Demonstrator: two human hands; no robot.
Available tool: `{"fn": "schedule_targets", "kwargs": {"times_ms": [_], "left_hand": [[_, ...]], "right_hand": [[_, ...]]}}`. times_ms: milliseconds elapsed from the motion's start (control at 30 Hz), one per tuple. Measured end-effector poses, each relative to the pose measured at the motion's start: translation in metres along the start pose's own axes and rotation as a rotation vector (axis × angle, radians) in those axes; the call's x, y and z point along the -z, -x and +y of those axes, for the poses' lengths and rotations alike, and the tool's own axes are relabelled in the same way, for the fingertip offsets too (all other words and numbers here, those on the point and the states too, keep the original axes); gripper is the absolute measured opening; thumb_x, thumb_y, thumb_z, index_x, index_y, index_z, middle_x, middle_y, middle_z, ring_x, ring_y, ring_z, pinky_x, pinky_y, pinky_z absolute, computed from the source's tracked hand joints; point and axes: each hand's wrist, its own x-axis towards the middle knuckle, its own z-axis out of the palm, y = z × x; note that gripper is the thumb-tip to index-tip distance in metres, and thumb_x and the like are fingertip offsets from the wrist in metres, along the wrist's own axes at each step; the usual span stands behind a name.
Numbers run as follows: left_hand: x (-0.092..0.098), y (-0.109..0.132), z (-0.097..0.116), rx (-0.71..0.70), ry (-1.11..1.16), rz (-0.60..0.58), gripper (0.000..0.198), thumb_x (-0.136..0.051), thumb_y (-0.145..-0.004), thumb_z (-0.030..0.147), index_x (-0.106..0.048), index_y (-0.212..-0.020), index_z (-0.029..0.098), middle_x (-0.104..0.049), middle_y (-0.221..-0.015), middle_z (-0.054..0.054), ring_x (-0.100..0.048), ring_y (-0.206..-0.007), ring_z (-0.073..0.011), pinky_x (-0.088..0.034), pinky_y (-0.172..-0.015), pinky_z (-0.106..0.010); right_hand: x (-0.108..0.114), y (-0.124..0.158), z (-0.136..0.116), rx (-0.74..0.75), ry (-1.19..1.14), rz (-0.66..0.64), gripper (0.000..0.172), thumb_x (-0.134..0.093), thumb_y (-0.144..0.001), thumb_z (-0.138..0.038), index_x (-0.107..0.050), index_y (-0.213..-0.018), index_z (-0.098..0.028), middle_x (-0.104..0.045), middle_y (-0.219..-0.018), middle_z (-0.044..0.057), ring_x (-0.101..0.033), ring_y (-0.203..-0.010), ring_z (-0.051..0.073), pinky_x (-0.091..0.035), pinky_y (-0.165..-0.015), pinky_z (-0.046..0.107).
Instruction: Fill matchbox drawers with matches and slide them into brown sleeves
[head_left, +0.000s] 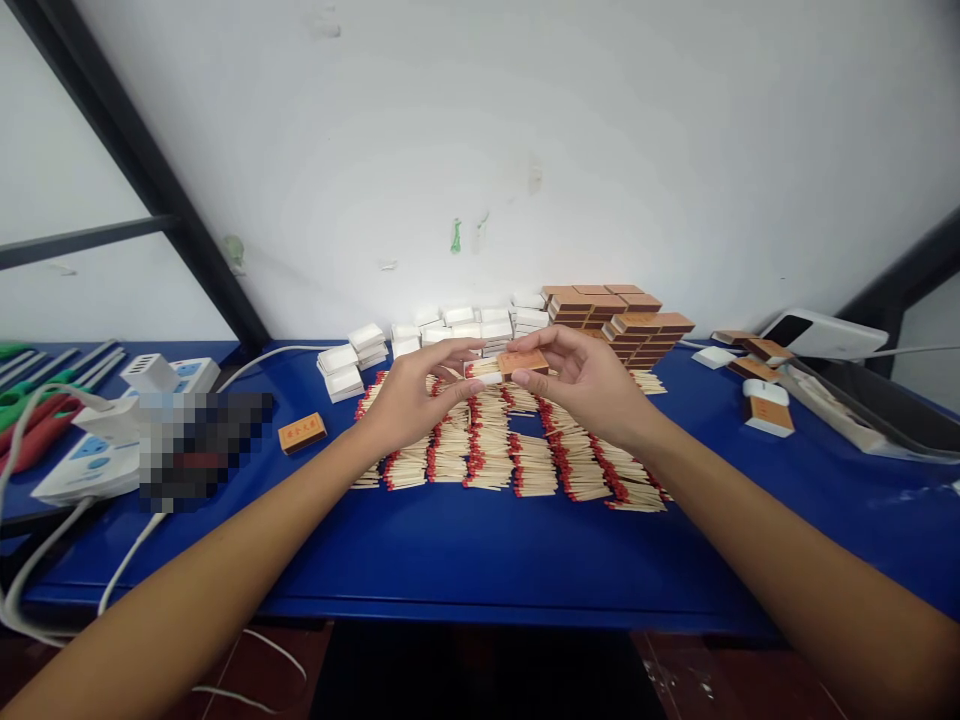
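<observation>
Between finger and thumb, my left hand [420, 392] pinches a white matchbox tray [489, 378] with red-tipped matches in it. The orange matchbox sleeve [525, 362] is gripped by my right hand [581, 378]. One end of the tray sits inside the sleeve, while its left part sticks out. Both hands are above rows of loose matches [491, 445] laid on the blue table [465, 555]. My forearms and hands cover part of these rows.
White trays [343, 370] are piled along the wall, beside stacked orange matchboxes [637, 330]. A single matchbox [302, 433] lies left. Power strips [82, 455] with cables and pliers occupy the far left; a white device [825, 335] and several boxes are at right.
</observation>
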Motion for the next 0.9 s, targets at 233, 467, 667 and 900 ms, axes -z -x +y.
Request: {"fn": "schedule_targets", "kwargs": {"times_ms": [233,467,667,900], "left_hand": [[-0.005,0.002,0.008,-0.049,-0.005,0.065,0.018,-0.082,-0.095,0.032,-0.081,-0.112,0.028,-0.083,-0.115,-0.003,-0.078,-0.1,-0.0201,-0.065,-0.094,-0.039],[-0.005,0.004,0.015,-0.104,-0.076,0.09,0.029,-0.083,-0.095,0.031,-0.076,-0.123,0.028,-0.082,-0.117,-0.003,-0.077,-0.1,-0.0195,-0.063,-0.095,-0.038],[-0.009,0.006,0.015,-0.122,-0.104,0.097,0.012,-0.082,-0.095,0.032,-0.076,-0.103,0.025,-0.083,-0.117,-0.003,-0.077,-0.094,-0.0183,-0.063,-0.09,-0.036],[-0.011,0.008,0.016,-0.141,-0.067,0.092,0.017,-0.078,-0.099,0.03,-0.076,-0.115,0.027,-0.082,-0.121,-0.003,-0.078,-0.105,-0.0191,-0.063,-0.095,-0.037]], "right_hand": [[-0.018,0.01,-0.001,-0.155,-0.177,-0.034,0.042,-0.067,-0.101,-0.06,-0.064,-0.128,-0.029,-0.067,-0.138,0.007,-0.073,-0.115,0.023,-0.056,-0.117,0.052],[-0.024,0.012,-0.002,-0.191,-0.334,-0.054,0.038,-0.065,-0.102,-0.059,-0.063,-0.128,-0.031,-0.066,-0.14,0.005,-0.072,-0.116,0.024,-0.063,-0.108,0.054],[-0.025,0.013,-0.003,-0.204,-0.383,-0.046,0.034,-0.066,-0.103,-0.055,-0.065,-0.127,-0.03,-0.067,-0.139,0.005,-0.072,-0.113,0.022,-0.067,-0.1,0.048],[-0.028,0.016,-0.006,-0.215,-0.409,-0.072,0.036,-0.066,-0.103,-0.054,-0.065,-0.128,-0.029,-0.068,-0.137,0.006,-0.073,-0.107,0.021,-0.068,-0.098,0.048]]}}
